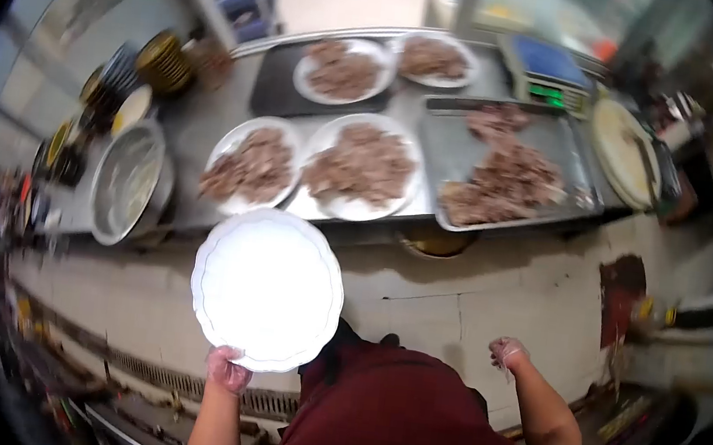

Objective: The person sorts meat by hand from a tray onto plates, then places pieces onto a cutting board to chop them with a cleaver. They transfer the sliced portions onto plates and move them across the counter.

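A white plate [267, 290] with a scalloped rim is gripped at its lower edge by my left hand [229, 370]; nothing lies on it. My right hand [509, 354] hangs away from the counter with its fingers curled, and a thin clear glove seems to cover it. Whether anything sits inside those fingers is too small to tell. Just beyond the held plate, sliced meat [361, 167] is heaped on a white plate [403, 200], with another meat-filled plate [285, 192] on its left. A metal tray [457, 115] to the right carries more meat [515, 183].
Two more plates of meat, a left one [300, 75] and a right one [472, 76], stand farther back. A scale [549, 73] with green digits and a round board [624, 152] are at right. At left are a metal basin [128, 183] and stacked bowls [164, 63].
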Action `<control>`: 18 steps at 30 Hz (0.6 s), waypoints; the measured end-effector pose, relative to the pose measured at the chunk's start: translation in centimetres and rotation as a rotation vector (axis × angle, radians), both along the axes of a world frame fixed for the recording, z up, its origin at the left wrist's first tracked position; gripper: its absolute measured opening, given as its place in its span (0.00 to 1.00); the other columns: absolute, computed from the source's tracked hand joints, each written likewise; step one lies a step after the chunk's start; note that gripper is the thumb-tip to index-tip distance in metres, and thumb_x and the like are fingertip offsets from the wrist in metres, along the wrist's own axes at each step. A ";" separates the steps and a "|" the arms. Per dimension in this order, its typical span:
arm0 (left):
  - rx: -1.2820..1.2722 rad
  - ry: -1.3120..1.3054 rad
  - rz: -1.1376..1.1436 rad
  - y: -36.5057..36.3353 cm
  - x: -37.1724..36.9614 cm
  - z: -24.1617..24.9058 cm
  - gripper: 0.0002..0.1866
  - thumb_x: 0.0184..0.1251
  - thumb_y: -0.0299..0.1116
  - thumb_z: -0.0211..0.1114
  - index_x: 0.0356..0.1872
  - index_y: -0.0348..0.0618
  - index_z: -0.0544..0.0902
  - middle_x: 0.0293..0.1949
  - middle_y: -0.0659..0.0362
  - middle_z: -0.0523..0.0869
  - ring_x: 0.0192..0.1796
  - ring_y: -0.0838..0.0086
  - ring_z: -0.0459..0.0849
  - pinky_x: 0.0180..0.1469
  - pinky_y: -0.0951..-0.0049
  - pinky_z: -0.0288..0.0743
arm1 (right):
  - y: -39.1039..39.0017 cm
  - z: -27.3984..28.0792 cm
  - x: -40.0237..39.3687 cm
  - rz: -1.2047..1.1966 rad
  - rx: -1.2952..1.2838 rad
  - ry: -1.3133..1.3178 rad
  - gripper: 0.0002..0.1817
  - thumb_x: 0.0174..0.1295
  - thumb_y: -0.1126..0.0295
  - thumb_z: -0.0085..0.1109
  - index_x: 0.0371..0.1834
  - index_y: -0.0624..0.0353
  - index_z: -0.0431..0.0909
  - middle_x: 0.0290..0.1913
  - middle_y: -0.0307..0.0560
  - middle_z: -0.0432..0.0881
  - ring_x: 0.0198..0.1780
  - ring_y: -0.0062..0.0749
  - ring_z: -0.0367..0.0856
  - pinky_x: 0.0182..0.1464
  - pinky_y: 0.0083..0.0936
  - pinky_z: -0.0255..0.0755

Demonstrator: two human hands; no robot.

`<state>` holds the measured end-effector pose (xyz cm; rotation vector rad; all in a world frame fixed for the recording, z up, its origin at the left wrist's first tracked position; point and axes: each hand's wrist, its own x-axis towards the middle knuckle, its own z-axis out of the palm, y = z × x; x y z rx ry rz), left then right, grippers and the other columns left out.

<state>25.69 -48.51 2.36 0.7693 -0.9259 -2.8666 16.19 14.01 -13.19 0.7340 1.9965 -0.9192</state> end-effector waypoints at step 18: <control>0.093 -0.049 -0.533 51.6 -63.6 -1.2 0.26 0.63 0.19 0.51 0.63 0.25 0.60 0.60 0.38 0.70 0.60 0.45 0.76 0.65 0.46 0.76 | 25.1 0.3 8.9 -0.704 0.021 -0.143 0.15 0.67 0.63 0.54 0.43 0.65 0.81 0.30 0.50 0.83 0.25 0.38 0.82 0.26 0.34 0.75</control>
